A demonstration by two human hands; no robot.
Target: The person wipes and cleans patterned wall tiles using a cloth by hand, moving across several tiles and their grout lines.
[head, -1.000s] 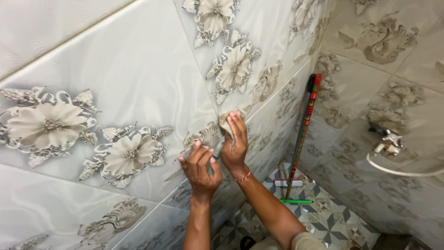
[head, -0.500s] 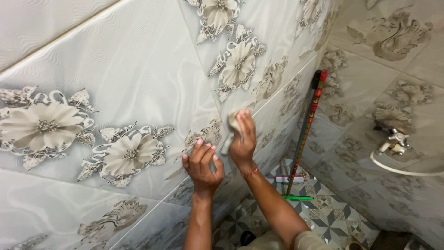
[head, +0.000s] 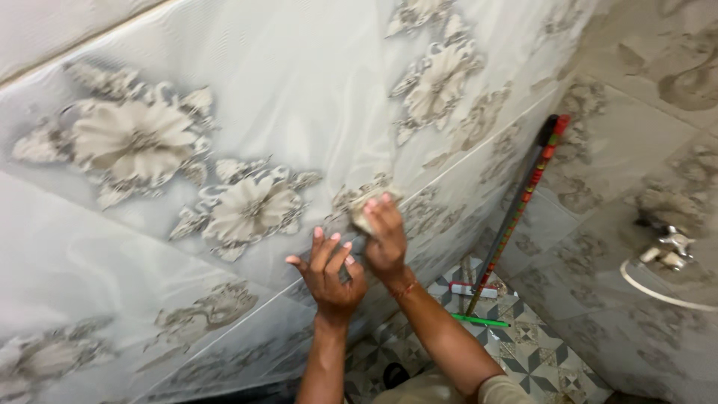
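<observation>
mop (head: 523, 198) leans beside faucet (head: 668, 248)

Bathroom: tiled walls (head: 314, 90), tap (head: 666, 247)

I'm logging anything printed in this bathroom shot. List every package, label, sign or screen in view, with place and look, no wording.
None in view: no package, label, sign or screen.
Nearest to one: tiled wall, printed with grey-white flowers, which the right hand rubs with a small pale pad.
Left hand: open, beside it on the wall.
Striped red-green stick: leaning in the corner, unlabelled.
</observation>
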